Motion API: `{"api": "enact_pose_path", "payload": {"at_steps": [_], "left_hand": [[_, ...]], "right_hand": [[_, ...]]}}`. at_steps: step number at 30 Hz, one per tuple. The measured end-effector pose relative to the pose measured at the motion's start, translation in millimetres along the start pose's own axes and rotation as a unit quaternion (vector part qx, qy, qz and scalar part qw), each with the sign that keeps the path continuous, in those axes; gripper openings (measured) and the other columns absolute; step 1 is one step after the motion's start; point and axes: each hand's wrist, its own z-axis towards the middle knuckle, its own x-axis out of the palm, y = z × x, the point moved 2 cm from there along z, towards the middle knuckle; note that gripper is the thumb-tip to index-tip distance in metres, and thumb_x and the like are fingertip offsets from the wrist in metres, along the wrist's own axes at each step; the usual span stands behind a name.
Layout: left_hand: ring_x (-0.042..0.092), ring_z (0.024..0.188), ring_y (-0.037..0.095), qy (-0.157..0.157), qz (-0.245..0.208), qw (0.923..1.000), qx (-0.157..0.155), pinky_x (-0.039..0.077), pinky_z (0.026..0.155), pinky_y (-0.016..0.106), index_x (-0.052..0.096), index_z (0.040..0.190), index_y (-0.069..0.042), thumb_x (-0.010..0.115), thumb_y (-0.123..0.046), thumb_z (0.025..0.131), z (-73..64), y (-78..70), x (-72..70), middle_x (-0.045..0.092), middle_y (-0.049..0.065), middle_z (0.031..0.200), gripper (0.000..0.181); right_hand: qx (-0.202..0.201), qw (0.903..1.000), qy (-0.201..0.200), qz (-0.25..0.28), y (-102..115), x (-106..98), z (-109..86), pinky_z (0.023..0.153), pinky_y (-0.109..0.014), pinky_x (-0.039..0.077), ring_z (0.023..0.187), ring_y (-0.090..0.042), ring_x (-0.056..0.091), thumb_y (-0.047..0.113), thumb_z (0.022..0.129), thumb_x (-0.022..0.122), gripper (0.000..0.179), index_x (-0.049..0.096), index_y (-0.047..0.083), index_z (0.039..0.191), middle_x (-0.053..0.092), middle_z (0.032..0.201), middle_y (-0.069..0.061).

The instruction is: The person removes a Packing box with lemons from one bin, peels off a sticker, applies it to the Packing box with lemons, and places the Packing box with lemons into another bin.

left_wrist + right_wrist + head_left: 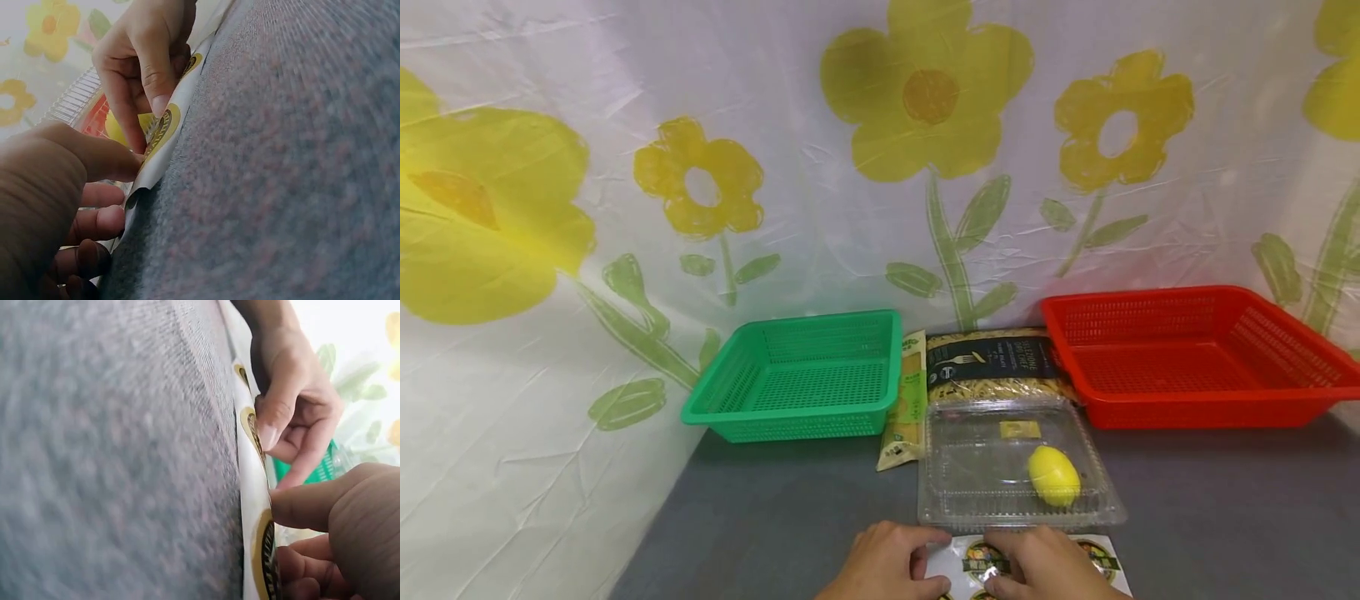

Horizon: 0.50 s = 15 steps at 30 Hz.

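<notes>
A white sheet of round stickers [955, 557], printed gold and black, lies at the table's near side, in front of a clear plastic box [970, 475]. At its left part my left hand [887, 567] holds it between thumb and fingers. My right hand [1048, 567] pinches it a little further right, thumb toward me and forefinger toward the box. In the left wrist view a corner of the sheet [142, 189] lifts and bends beside the left fingers. Both thumbs touch the sheet [249, 487] in the right wrist view. A yellow lemon [1055, 477] shows in the box.
A green basket [820, 421] stands at the back left and a red basket [1195, 412] at the back right. Between them lie a pasta bag [1000, 362] and a slim yellow packet [910, 400]. Behind hangs a flowered curtain [820, 225].
</notes>
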Motion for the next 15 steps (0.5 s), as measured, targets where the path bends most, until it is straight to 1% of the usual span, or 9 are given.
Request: {"api": "enact_pose_path", "payload": {"at_steps": [3,6,9,12,15], "left_hand": [[0.043,0.050,0.000,-0.004,0.007,0.9999,0.008,0.031,0.048,0.022,0.075,0.120,-0.025,0.079,-0.032,0.085,0.1,0.3,0.8,0.051,-0.017,0.060,0.035],[0.043,0.050,0.000,-0.005,0.010,0.9999,0.013,0.032,0.047,0.022,0.074,0.120,-0.026,0.079,-0.033,0.086,0.2,0.0,1.2,0.050,-0.018,0.060,0.035],[0.042,0.050,0.000,-0.005,0.021,0.9996,0.018,0.031,0.047,0.022,0.074,0.121,-0.026,0.078,-0.034,0.087,0.0,0.0,1.4,0.049,-0.018,0.060,0.036],[0.041,0.049,-0.001,-0.005,0.032,0.9992,0.023,0.031,0.046,0.022,0.073,0.122,-0.026,0.078,-0.034,0.087,-0.6,0.3,1.6,0.048,-0.019,0.060,0.036],[0.041,0.049,0.000,-0.003,0.034,0.9991,0.025,0.030,0.046,0.022,0.073,0.123,-0.026,0.078,-0.034,0.087,-1.5,0.7,2.4,0.048,-0.018,0.060,0.037]], "right_hand": [[0.017,0.9998,-0.002,0.012,-2.2,1.4,-0.6,0.045,-0.022,0.038,0.050,0.003,0.044,0.028,0.086,0.081,0.024,0.074,0.013,0.103,0.048,0.059,0.019],[0.046,0.9988,-0.006,0.019,-4.3,3.1,-0.9,0.046,-0.024,0.038,0.051,0.001,0.046,0.030,0.085,0.082,0.035,0.074,0.009,0.111,0.051,0.060,0.017],[0.072,0.9973,-0.014,0.007,-4.1,4.4,-1.4,0.047,-0.027,0.037,0.052,0.000,0.047,0.032,0.083,0.082,0.037,0.072,0.010,0.110,0.051,0.061,0.016],[0.080,0.9964,-0.026,-0.011,-2.8,5.6,-1.5,0.048,-0.027,0.036,0.053,0.000,0.046,0.033,0.082,0.082,0.037,0.070,0.011,0.109,0.049,0.061,0.017],[0.083,0.9960,-0.028,-0.015,-2.0,6.3,-1.6,0.048,-0.027,0.035,0.052,0.000,0.045,0.034,0.082,0.082,0.034,0.069,0.013,0.106,0.048,0.061,0.017]]}}
